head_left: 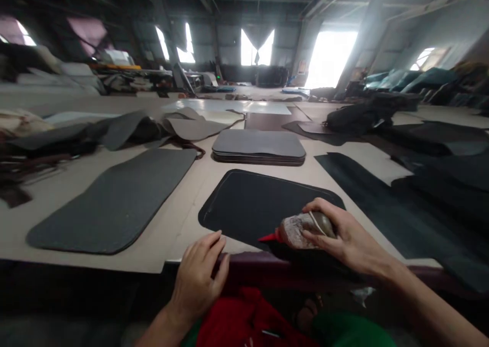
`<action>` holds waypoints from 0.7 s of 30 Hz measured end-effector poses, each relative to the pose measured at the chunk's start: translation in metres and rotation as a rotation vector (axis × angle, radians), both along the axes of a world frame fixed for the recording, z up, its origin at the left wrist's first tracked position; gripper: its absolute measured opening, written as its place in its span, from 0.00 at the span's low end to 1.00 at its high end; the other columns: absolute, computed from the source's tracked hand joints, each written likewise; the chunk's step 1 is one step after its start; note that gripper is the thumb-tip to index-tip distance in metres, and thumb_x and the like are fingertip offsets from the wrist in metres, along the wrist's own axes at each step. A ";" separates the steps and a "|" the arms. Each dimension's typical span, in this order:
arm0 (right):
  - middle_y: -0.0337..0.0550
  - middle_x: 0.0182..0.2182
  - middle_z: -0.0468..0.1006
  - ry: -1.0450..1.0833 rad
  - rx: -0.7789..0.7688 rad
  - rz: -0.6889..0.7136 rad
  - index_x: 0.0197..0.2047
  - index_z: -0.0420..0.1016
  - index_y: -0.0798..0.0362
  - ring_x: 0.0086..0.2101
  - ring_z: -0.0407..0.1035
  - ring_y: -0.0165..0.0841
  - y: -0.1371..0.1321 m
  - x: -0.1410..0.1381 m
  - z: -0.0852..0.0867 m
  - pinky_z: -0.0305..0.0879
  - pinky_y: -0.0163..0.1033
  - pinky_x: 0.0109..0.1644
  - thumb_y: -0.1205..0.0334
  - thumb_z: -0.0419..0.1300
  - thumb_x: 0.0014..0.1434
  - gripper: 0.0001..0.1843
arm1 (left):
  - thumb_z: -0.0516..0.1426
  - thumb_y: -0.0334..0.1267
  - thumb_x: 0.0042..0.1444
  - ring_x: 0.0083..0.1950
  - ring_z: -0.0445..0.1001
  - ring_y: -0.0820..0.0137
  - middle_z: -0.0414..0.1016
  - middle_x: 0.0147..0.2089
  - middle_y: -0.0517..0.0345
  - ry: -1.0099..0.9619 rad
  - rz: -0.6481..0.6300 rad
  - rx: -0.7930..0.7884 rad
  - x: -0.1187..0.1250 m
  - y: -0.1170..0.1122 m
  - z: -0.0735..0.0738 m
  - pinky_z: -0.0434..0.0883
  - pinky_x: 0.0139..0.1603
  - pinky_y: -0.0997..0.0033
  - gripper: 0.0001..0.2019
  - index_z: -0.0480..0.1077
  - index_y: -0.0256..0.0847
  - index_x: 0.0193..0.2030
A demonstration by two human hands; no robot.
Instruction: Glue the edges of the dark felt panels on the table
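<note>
The right hand [346, 237] is clenched around a squeeze bottle of glue [303, 230], wrapped and smeared, its red nozzle [269, 237] pointing left and touching or nearly touching the near edge of the black mat piece [260, 204] that lies flat on the desk [183, 219] straight ahead; the left hand [200, 275] holds nothing, its fingers [216, 242] loosely curled and resting on the near lip of the desk, just beside the mat's near-left corner. By my reading the gluing of this piece is at an early point; no bead or wet line can be made out along the mat's border, though the dark surface and the blur would hide a thin one; most of the outline seems left to do.

Around it: a longer grey mat [114, 204] lies to the left, apart from the black one; a stack of grey pads [259, 148] sits just beyond it; dark cut sheets [401, 209] spread over the right side of the desk, the nearest close to the mat's right edge; heaps of fabric [114, 128] lie farther left. Nothing stands between the nozzle and the mat; the sheets on the right crowd that side somewhat.
</note>
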State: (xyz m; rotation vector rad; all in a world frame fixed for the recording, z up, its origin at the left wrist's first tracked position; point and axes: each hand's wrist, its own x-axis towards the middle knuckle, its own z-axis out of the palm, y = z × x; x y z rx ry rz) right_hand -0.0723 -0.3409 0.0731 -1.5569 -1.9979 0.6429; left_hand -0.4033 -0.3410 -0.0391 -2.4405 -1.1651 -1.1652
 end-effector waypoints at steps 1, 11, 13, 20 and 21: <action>0.38 0.37 0.73 -0.004 0.013 0.017 0.47 0.69 0.50 0.35 0.67 0.32 0.004 -0.005 -0.001 0.61 0.37 0.38 0.51 0.61 0.59 0.16 | 0.50 0.31 0.74 0.58 0.69 0.56 0.67 0.59 0.43 0.003 0.012 -0.009 0.000 0.000 0.000 0.66 0.56 0.55 0.11 0.68 0.31 0.57; 0.39 0.35 0.74 0.017 0.012 0.085 0.47 0.68 0.51 0.33 0.67 0.32 0.036 -0.034 -0.003 0.61 0.37 0.36 0.51 0.61 0.60 0.17 | 0.49 0.33 0.70 0.59 0.68 0.53 0.68 0.60 0.45 0.007 -0.001 -0.077 0.001 0.002 -0.002 0.68 0.57 0.50 0.14 0.68 0.32 0.57; 0.38 0.36 0.73 0.021 0.036 0.105 0.47 0.68 0.50 0.34 0.67 0.33 0.045 -0.044 -0.004 0.61 0.37 0.36 0.52 0.61 0.59 0.16 | 0.50 0.33 0.69 0.59 0.68 0.53 0.69 0.59 0.44 -0.010 -0.006 -0.074 0.002 0.002 -0.003 0.69 0.58 0.50 0.14 0.69 0.32 0.57; 0.38 0.38 0.73 0.025 0.150 0.146 0.47 0.69 0.50 0.35 0.66 0.32 0.077 -0.090 -0.008 0.60 0.38 0.39 0.54 0.63 0.58 0.16 | 0.50 0.32 0.68 0.58 0.69 0.52 0.69 0.58 0.42 -0.016 -0.018 -0.021 0.002 0.004 -0.005 0.70 0.57 0.51 0.14 0.68 0.31 0.57; 0.38 0.38 0.73 0.025 0.168 0.161 0.47 0.68 0.50 0.35 0.66 0.32 0.081 -0.096 -0.010 0.59 0.38 0.39 0.54 0.63 0.58 0.16 | 0.50 0.32 0.68 0.57 0.69 0.52 0.69 0.58 0.42 -0.013 -0.016 -0.014 0.002 0.004 -0.005 0.70 0.56 0.51 0.14 0.68 0.31 0.56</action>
